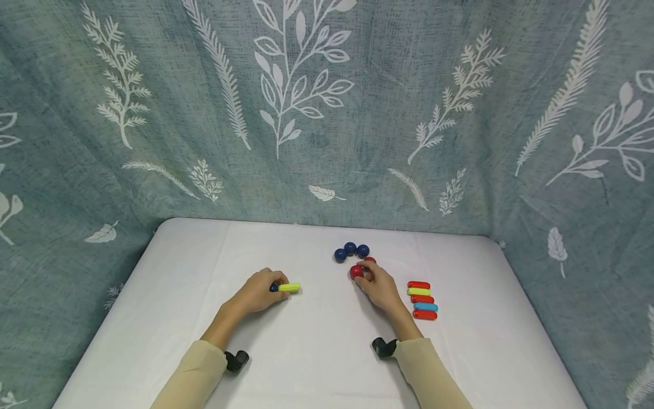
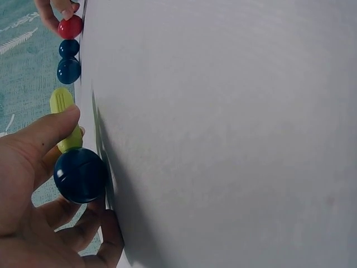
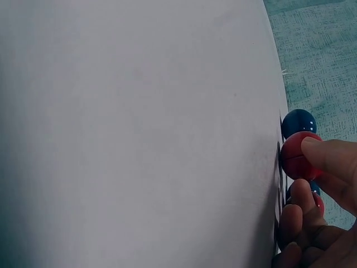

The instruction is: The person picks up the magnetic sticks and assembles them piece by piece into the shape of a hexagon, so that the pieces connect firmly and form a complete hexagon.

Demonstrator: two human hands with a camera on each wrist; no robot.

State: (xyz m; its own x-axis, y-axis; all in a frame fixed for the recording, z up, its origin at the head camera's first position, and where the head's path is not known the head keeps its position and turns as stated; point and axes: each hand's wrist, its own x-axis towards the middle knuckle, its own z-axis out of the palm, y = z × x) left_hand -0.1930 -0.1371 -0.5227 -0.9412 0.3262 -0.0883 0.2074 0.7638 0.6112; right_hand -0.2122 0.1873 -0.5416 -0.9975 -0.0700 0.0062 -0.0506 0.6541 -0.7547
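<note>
My left hand (image 1: pixel 259 291) pinches a short yellow-green rod (image 1: pixel 289 287) between thumb and fingers. A dark blue ball (image 2: pixel 81 175) sits at the rod's near end, touching it, with the other fingers spread below in the left wrist view. To the right, my right hand (image 1: pixel 380 288) grips a red ball (image 1: pixel 356 272) with thumb and fingertips, low over the white table. A second red ball (image 1: pixel 370 260) lies just behind these fingers, partly hidden. Close beyond it are three dark blue balls (image 1: pixel 349 248) in a loose group.
Right of my right hand, several short rods (image 1: pixel 423 299) in red, yellow and blue lie in a column on the white table (image 1: pixel 317 363). A green leaf-patterned cloth (image 1: pixel 378 113) hangs behind the table's far edge. Each wrist carries a small black camera (image 1: pixel 237 361).
</note>
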